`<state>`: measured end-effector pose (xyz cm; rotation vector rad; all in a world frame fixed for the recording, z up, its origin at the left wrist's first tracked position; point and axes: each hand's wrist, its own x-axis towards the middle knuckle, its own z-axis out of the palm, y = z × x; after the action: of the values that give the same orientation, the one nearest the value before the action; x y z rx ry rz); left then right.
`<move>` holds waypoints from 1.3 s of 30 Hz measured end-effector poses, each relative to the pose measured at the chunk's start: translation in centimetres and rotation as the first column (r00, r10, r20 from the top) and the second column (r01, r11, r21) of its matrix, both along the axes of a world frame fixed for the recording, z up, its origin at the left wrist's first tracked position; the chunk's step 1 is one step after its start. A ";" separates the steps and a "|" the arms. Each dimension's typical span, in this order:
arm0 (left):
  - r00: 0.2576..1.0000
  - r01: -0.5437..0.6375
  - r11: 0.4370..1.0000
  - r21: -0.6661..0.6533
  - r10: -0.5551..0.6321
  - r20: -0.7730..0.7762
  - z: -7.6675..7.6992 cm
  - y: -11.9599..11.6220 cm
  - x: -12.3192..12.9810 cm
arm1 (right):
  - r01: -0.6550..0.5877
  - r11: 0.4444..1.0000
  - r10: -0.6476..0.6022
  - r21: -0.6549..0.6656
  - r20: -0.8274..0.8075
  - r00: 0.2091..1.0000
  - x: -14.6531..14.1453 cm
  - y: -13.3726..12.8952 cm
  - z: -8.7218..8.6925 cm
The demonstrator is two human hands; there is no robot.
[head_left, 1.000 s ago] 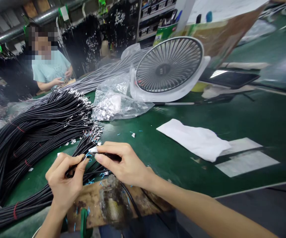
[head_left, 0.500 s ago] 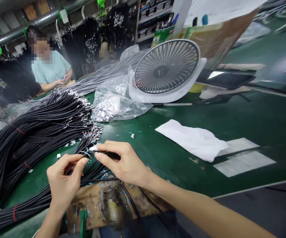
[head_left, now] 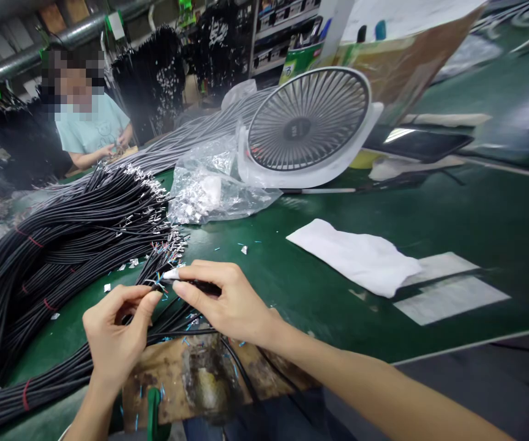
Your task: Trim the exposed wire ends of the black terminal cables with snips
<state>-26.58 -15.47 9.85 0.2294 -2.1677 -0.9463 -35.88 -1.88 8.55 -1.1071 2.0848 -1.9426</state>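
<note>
Close handwork over a green worktop [head_left: 338, 331].
Black cables [head_left: 71, 214] lie massed at left; a wooden board [head_left: 154, 373] sits at the near side. The right hand [head_left: 228, 300] faces the left hand [head_left: 117, 327], whose thumb and forefinger pinch a cable end [head_left: 156, 286]. Whether the right fingers grip the white tip [head_left: 171, 274] before them, or wear it, cannot be told. Coloured wires [head_left: 159, 279] splay between the hands, beside that tip. A slack left pinch would probably let the end twist; too hard a pull could snap a strand.
</note>
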 end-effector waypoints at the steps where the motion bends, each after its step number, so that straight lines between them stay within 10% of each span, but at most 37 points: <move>1: 1.000 0.001 1.000 0.003 -0.001 0.003 0.0 0.0 0.0 | -0.001 1.000 0.001 -0.004 0.002 1.000 0.0 0.0 0.0; 15: 0.999 0.021 0.938 -0.345 -0.009 0.037 0.4 -0.7 0.1 | 0.040 0.999 -0.040 0.011 -0.017 0.999 0.1 0.0 0.0; 32: 0.934 0.254 0.955 0.155 -0.284 0.219 0.7 -1.7 -0.5 | 0.028 0.999 -0.025 -0.034 0.091 0.996 -0.1 0.1 0.1; 39: 0.968 0.221 0.952 -0.211 -0.187 0.168 0.0 -0.9 -0.5 | -0.007 0.998 0.012 -0.063 0.085 0.996 -0.2 -0.3 0.1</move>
<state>-27.11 -16.34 9.83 -0.0411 -2.4496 -0.8026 -36.10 -2.20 8.62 -1.0238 1.9848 -2.0268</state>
